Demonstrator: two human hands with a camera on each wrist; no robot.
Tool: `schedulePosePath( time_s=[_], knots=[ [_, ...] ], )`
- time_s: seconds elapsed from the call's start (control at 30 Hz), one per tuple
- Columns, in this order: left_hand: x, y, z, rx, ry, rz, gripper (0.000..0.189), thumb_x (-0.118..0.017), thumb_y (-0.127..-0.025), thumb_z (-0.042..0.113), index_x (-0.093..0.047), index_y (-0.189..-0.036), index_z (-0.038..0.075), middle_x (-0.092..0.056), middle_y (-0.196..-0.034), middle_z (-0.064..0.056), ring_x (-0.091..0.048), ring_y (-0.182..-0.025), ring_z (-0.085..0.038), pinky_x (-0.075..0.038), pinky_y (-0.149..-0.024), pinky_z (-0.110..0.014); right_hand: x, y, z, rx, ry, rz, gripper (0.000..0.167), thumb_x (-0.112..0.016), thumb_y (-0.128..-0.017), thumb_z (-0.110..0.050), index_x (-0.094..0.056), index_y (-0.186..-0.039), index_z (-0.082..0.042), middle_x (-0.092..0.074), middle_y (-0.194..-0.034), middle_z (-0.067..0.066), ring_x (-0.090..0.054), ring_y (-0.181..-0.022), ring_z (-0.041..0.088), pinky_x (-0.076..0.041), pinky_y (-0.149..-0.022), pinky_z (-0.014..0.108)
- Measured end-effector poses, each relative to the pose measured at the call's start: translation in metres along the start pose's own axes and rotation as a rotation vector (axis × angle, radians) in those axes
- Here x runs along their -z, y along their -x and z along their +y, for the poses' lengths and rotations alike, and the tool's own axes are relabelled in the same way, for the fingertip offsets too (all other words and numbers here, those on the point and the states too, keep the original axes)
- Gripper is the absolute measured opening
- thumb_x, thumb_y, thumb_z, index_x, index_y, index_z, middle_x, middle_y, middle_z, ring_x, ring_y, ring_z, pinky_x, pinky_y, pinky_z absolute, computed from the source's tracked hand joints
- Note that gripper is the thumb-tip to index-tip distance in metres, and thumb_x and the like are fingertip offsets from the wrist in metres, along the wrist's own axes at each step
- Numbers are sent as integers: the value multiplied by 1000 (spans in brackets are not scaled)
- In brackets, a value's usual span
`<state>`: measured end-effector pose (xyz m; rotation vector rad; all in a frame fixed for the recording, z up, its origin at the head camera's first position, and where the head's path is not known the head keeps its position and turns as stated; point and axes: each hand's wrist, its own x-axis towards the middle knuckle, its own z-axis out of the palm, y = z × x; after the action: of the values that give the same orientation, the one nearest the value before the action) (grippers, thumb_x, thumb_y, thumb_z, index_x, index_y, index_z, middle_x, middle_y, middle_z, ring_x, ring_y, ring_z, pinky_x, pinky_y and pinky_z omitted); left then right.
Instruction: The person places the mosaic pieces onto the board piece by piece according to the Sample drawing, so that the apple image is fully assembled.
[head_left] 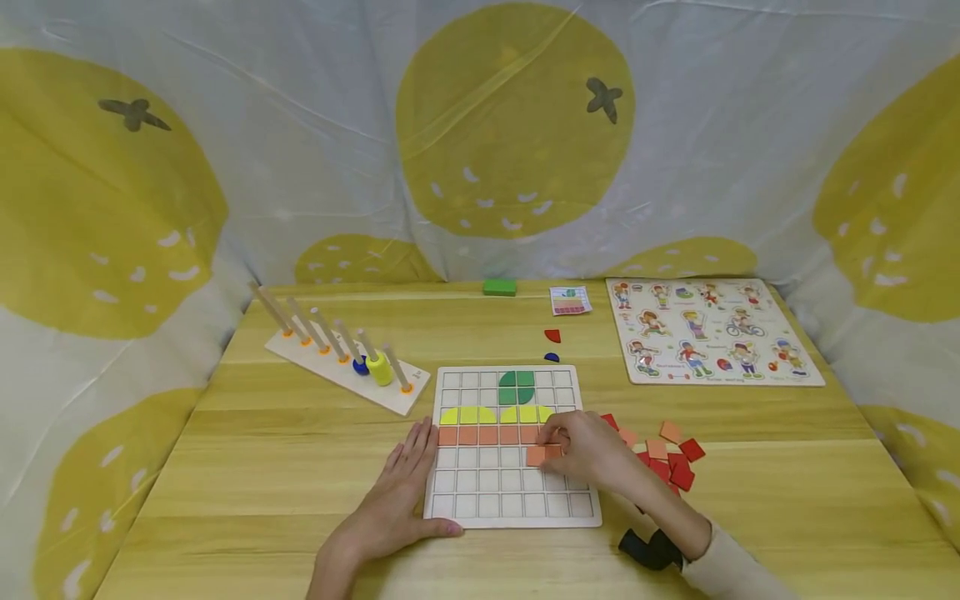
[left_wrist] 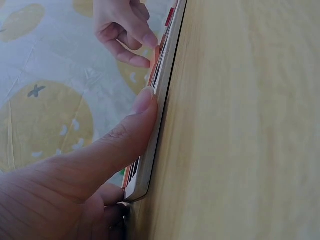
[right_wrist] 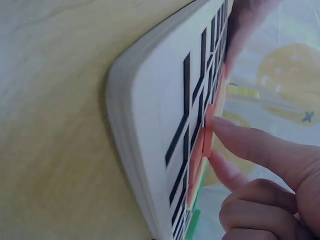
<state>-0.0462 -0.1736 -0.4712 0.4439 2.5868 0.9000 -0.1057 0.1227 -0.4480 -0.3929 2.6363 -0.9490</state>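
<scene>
A white grid board lies flat on the table. Its upper part bears green quarter-round pieces, a row of yellow rounded pieces and a row of orange square tiles. My right hand is over the board's right side, covering the end of those rows. Thumb and finger pinch an orange square tile close over the grid, and another orange tile shows beside the fingertips. My left hand rests against the board's left edge with fingers extended, its thumb on the front edge.
Red tiles and a few orange ones lie scattered right of the board. A peg stand stands at left, a picture puzzle at back right. Behind the board are a pattern card, a green block and a red piece.
</scene>
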Motion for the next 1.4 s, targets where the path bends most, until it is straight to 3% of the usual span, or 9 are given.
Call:
schedulePosePath(
  time_s=[0.17,0.27,0.53,0.7,0.8,0.93,1.07,1.23,1.4],
  knots=[
    [0,1,-1,7,18,-3,132,-83,-77,59,-4,-165,2,7,-175,-11,6,-163,-33,17,-122,-16,-1,-2,4,80,-23,19,20,-91,-76,-10,-83,-94,-13,-77,-88,-2,-51,-73,9,-32,-58,18],
    [1,2,-1,3,16,2,131,-83,-77,59,-5,-165,2,6,-175,-12,5,-163,-34,19,-116,-8,-4,-3,3,100,-38,27,20,-91,-76,-10,-84,-94,-14,-80,-91,-3,-55,-76,8,-37,-59,18],
    [0,-1,0,-9,9,4,130,-83,-78,59,-5,-165,2,6,-175,-12,5,-163,-34,19,-116,-8,-4,-5,3,77,-65,34,20,-92,-75,-10,-84,-92,-15,-78,-87,-5,-44,-67,7,-27,-55,18],
    [0,-2,0,-8,-4,2,131,-83,-78,59,-5,-165,2,6,-175,-12,5,-163,-34,19,-116,-8,12,1,16,76,-77,6,17,-87,-83,-20,-84,-100,-16,-51,-59,-9,-35,-56,6,-23,-52,18],
    [0,-1,0,-7,-4,0,131,-83,-77,59,-5,-165,1,7,-175,-12,5,-163,-35,20,-115,-7,31,9,35,47,-75,32,17,-82,-89,-21,-82,-104,-13,-32,-55,-8,-29,-50,6,-22,-48,19],
    [0,0,0,2,1,-9,132,-83,-78,60,-3,-165,1,7,-175,-13,6,-163,-35,21,-114,-6,62,23,70,-4,-69,71,22,-82,-88,-18,-80,-108,-9,-32,-56,-8,-29,-49,5,-24,-47,20],
    [0,1,-1,16,1,-16,132,-82,-78,60,-2,-165,1,9,-175,-13,7,-163,-34,22,-113,-5,86,35,104,-70,-86,54,28,-84,-86,-19,-78,-109,-5,-33,-57,-7,-30,-50,5,-25,-46,21],
    [0,1,-1,16,-3,-13,131,-82,-78,61,-2,-165,3,8,-175,-11,7,-163,-33,22,-113,-5,102,50,132,-148,-112,51,31,-84,-86,-23,-77,-111,-4,-29,-57,-8,-26,-50,5,-24,-47,21],
    [0,-1,0,11,-3,-13,132,-82,-78,61,-3,-165,3,8,-175,-12,6,-163,-34,21,-113,-6,108,61,143,-193,-137,62,34,-84,-86,-21,-76,-112,-1,-26,-58,-8,-24,-52,5,-23,-47,22]
  ],
)
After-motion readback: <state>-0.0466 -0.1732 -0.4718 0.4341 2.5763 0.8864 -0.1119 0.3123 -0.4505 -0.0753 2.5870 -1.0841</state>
